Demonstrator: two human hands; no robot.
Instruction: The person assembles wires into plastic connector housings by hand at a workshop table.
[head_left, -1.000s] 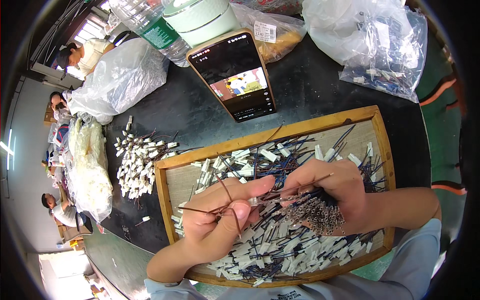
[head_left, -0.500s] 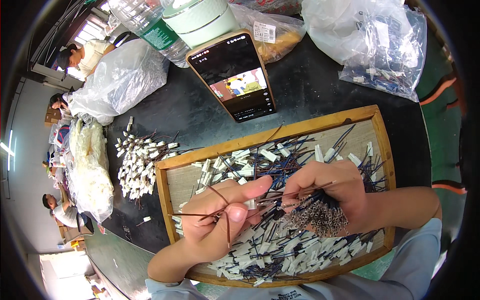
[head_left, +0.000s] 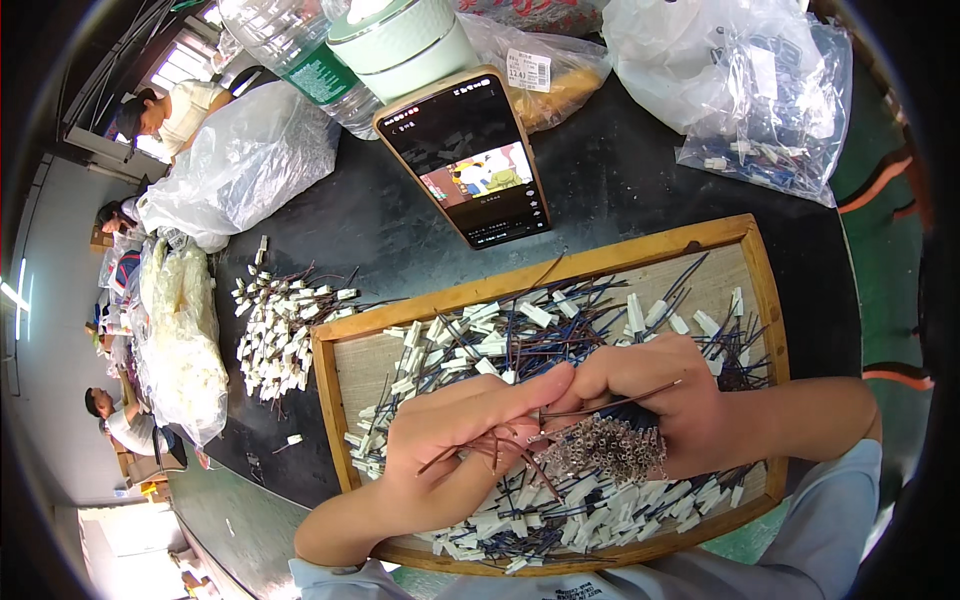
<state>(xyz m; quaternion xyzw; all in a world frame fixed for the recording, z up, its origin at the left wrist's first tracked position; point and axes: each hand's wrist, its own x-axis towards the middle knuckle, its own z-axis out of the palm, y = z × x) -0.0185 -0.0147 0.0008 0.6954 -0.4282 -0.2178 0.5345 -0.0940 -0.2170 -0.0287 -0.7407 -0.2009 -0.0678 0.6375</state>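
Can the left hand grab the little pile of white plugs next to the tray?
Probably yes. The left hand is full of wires, but the plugs lie uncovered just left of the tray.

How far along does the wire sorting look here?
Done, it seems: a pile of white-plugged wires lies on the dark table left of the wooden tray. In hand: the right hand grips a bundle of metal-tipped wires, while the left hand pinches a few thin wires. Left: many loose wires cover the tray.
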